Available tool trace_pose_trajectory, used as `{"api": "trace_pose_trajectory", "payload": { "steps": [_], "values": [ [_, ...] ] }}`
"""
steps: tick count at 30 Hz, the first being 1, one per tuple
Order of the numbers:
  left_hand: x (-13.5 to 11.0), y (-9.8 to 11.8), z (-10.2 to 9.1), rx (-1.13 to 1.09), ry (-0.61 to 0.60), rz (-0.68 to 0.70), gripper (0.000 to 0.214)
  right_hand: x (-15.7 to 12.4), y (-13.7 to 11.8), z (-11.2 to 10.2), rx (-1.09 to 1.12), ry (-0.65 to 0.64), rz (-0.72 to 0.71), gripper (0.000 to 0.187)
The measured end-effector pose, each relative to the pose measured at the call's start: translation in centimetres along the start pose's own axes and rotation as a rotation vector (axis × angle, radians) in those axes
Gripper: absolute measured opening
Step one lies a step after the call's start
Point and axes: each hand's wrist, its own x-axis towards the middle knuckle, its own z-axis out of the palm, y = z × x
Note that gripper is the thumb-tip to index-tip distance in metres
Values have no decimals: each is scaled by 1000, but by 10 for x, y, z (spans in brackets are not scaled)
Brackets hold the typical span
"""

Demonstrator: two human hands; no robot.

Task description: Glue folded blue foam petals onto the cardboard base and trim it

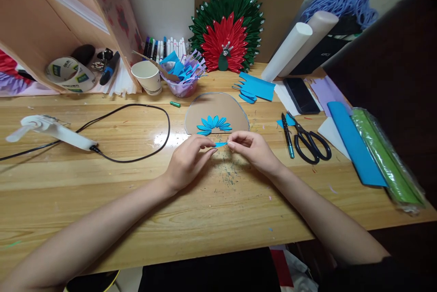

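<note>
Between my two hands is a small blue paper petal (221, 144), pinched at both ends. My left hand (189, 159) grips its left end between thumb and fingertips. At the other end, my right hand (254, 150) pinches the tip. Just beyond them lies a half-round piece of cardboard (218, 103) with an outlined curved edge. Blue petals (214, 123) fan out in an arc near its straight edge.
Black scissors (311, 143) and a marker (287, 137) lie right of my hands. A white glue gun (56, 132) with a looping cord is at left. A paper cup (146, 77), a scrap bowl (182, 83) and a red-green paper peacock (227, 32) stand behind. Blue paper (357, 144) lies far right.
</note>
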Motion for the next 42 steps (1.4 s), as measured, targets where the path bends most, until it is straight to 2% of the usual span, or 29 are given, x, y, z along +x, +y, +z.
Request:
{"api": "trace_pose_trajectory", "payload": {
  "steps": [4,12,16,20,24,26,31,34,37,42],
  "values": [
    [1,3,-2,-16,-4,-80,7,0,3,1,45,14,34,15],
    [4,3,1,-163,82,-315,9,3,6,-2,25,110,47,18],
    [8,-1,1,-391,80,-544,14,8,11,-14,54,318,-12,17],
    [19,-3,-7,-609,2,-769,15,11,8,-30,145,558,-143,10],
    [28,-3,-18,-726,-122,-866,15,12,1,-41,136,688,-229,6],
    [30,-3,-22,-694,-203,-853,15,11,-1,-41,76,616,-224,8],
    [30,-3,-23,-546,-388,-789,17,3,-5,-16,-46,134,-54,15],
    [28,-2,-20,-511,-462,-765,17,-3,-7,0,-28,-60,56,17],
    [27,-1,-18,-475,-504,-735,14,-6,-7,8,-31,-137,97,18],
    [26,-1,-17,-454,-524,-698,14,-7,-8,9,-95,-168,83,18]
  ]
}}
